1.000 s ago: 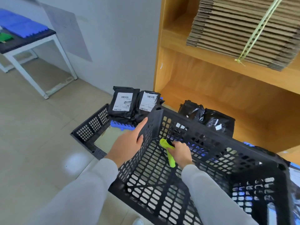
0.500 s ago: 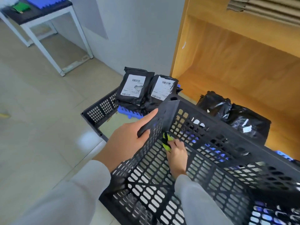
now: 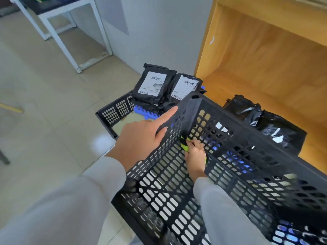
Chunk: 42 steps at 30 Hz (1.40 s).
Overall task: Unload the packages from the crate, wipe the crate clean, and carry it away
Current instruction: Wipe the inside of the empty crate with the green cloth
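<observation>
A tiled floor [image 3: 44, 103] and a white-legged table [image 3: 58, 18] are seen left of the black perforated crate [image 3: 247, 165]; a wooden shelf unit [image 3: 265, 59] rises behind it. Two labelled black packages [image 3: 154, 84] stand behind the crate, two more unlabelled on the shelf. The crate's corner wall is gripped by the left hand [image 3: 141, 138]. Inside, a green cloth [image 3: 184, 147] is pinched by the curled right hand [image 3: 195, 156].

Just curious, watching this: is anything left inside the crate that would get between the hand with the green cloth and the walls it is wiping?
Nothing visible. The right hand presses the green cloth straight against the crate in its far inner corner, and the inside shows no packages.
</observation>
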Tool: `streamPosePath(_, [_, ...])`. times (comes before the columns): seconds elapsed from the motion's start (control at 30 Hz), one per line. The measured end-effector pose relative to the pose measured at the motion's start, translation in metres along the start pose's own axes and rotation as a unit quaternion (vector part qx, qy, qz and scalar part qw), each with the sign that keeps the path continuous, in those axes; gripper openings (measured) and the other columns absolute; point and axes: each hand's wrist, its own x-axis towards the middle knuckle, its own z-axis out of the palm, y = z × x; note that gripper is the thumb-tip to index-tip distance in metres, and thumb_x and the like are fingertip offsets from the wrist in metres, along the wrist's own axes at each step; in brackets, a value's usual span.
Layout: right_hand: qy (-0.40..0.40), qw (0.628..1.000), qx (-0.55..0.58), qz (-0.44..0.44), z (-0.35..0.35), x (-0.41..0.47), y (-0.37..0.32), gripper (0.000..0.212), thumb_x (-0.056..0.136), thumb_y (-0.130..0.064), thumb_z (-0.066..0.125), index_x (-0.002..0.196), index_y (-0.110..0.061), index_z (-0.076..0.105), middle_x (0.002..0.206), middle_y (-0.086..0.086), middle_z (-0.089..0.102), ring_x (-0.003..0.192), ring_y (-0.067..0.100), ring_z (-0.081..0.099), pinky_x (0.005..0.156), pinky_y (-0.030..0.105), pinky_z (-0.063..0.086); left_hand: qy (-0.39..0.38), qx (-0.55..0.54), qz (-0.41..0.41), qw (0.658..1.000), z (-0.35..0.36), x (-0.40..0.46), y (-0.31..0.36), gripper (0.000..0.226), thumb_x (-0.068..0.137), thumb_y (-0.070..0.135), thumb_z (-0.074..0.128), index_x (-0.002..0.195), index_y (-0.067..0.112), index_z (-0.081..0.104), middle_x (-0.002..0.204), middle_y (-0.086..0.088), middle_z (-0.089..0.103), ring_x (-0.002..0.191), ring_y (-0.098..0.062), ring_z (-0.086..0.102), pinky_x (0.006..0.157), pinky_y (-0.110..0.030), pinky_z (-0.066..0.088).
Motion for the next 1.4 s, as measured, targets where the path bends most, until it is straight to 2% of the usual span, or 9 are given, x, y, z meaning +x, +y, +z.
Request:
streamPosePath(0.13, [-0.032, 0.999, 0.029, -0.01, -0.004, 0.003, 0.001, 0.045, 0.079, 0.001, 0.078, 0.123, -0.006, 0.07, 0.119, 0.006, 0.065, 0.109, 0.025, 0.061, 0.1, 0.038, 0.053, -0.018, -0.031, -0.005, 0.999, 0.001, 0.0, 0.0, 0.064, 0.107, 0.047, 0.039, 0.157, 0.055, 0.0, 0.049, 0.002, 0.041, 0.042, -0.016, 0.048, 0.038, -0.028, 0.039])
streamPosePath(0.3, [-0.079, 0.994, 0.064, -0.044, 0.002, -0.015, -0.022, 0.032, 0.085, -0.004, 0.075, 0.116, -0.007, 0.074, 0.114, 0.003, 0.066, 0.099, 0.019, 0.066, 0.093, 0.03, 0.056, -0.033, -0.029, -0.012, 0.999, 0.001, 0.0, -0.001, 0.063, 0.107, 0.046, 0.038, 0.158, 0.053, 0.002, 0.048, 0.002, 0.041, 0.039, -0.015, 0.042, 0.038, -0.029, 0.039])
streamPosePath(0.43, [-0.109, 0.99, 0.053, -0.073, 0.013, -0.041, -0.034, 0.034, 0.085, -0.011, 0.077, 0.118, -0.012, 0.073, 0.115, 0.0, 0.064, 0.096, 0.017, 0.065, 0.088, 0.035, 0.059, -0.048, -0.046, -0.022, 0.998, -0.001, 0.0, 0.0, 0.062, 0.108, 0.044, 0.038, 0.158, 0.054, 0.002, 0.048, 0.003, 0.039, 0.039, -0.014, 0.038, 0.04, -0.03, 0.037])
streamPosePath(0.6, [-0.184, 0.976, 0.014, -0.114, 0.014, -0.058, -0.042, 0.043, 0.09, -0.022, 0.071, 0.133, -0.022, 0.064, 0.123, -0.009, 0.055, 0.107, 0.013, 0.057, 0.099, 0.033, 0.051, -0.06, -0.062, -0.023, 0.996, -0.002, 0.0, -0.001, 0.062, 0.108, 0.043, 0.037, 0.158, 0.053, 0.003, 0.048, 0.002, 0.042, 0.039, -0.014, 0.039, 0.039, -0.029, 0.037])
streamPosePath(0.77, [-0.204, 0.966, 0.049, -0.152, 0.021, -0.081, -0.053, 0.043, 0.091, -0.022, 0.07, 0.133, -0.024, 0.064, 0.12, -0.01, 0.057, 0.109, 0.012, 0.056, 0.101, 0.031, 0.049, -0.072, -0.092, -0.025, 0.993, 0.001, 0.001, -0.001, 0.062, 0.109, 0.042, 0.036, 0.158, 0.053, 0.001, 0.05, -0.001, 0.043, 0.041, -0.016, 0.037, 0.039, -0.03, 0.034])
streamPosePath(0.9, [-0.236, 0.954, 0.096, -0.156, 0.022, -0.091, -0.06, 0.042, 0.089, -0.02, 0.072, 0.131, -0.021, 0.067, 0.117, -0.006, 0.06, 0.107, 0.016, 0.058, 0.098, 0.032, 0.047, -0.083, -0.115, -0.024, 0.99, 0.0, 0.0, -0.001, 0.062, 0.109, 0.041, 0.037, 0.159, 0.051, 0.001, 0.05, 0.001, 0.039, 0.042, -0.014, 0.035, 0.038, -0.028, 0.031])
streamPosePath(1.03, [-0.286, 0.938, 0.147, -0.131, 0.032, -0.107, -0.068, 0.04, 0.087, -0.025, 0.075, 0.126, -0.022, 0.07, 0.113, -0.007, 0.064, 0.104, 0.017, 0.059, 0.094, 0.034, 0.048, -0.074, -0.113, -0.03, 0.99, 0.001, 0.001, -0.001, 0.062, 0.109, 0.042, 0.037, 0.158, 0.054, 0.001, 0.051, 0.0, 0.041, 0.044, -0.016, 0.04, 0.041, -0.032, 0.037])
streamPosePath(1.17, [-0.298, 0.931, 0.196, -0.083, 0.042, -0.117, -0.069, 0.038, 0.086, -0.034, 0.077, 0.12, -0.016, 0.073, 0.11, -0.005, 0.068, 0.104, 0.013, 0.06, 0.086, 0.023, 0.044, -0.073, -0.122, -0.023, 0.99, 0.002, 0.001, -0.002, 0.062, 0.109, 0.041, 0.038, 0.158, 0.054, 0.002, 0.049, 0.003, 0.038, 0.042, -0.014, 0.035, 0.04, -0.03, 0.034])
streamPosePath(1.4, [-0.288, 0.928, 0.106, -0.21, 0.019, -0.096, -0.06, 0.018, 0.086, -0.017, 0.07, 0.103, -0.013, 0.073, 0.101, 0.002, 0.065, 0.093, 0.023, 0.062, 0.078, 0.035, 0.051, -0.067, -0.113, -0.015, 0.991, 0.004, 0.002, -0.003, 0.063, 0.109, 0.04, 0.039, 0.159, 0.051, 0.002, 0.049, 0.003, 0.037, 0.041, -0.012, 0.033, 0.039, -0.027, 0.031])
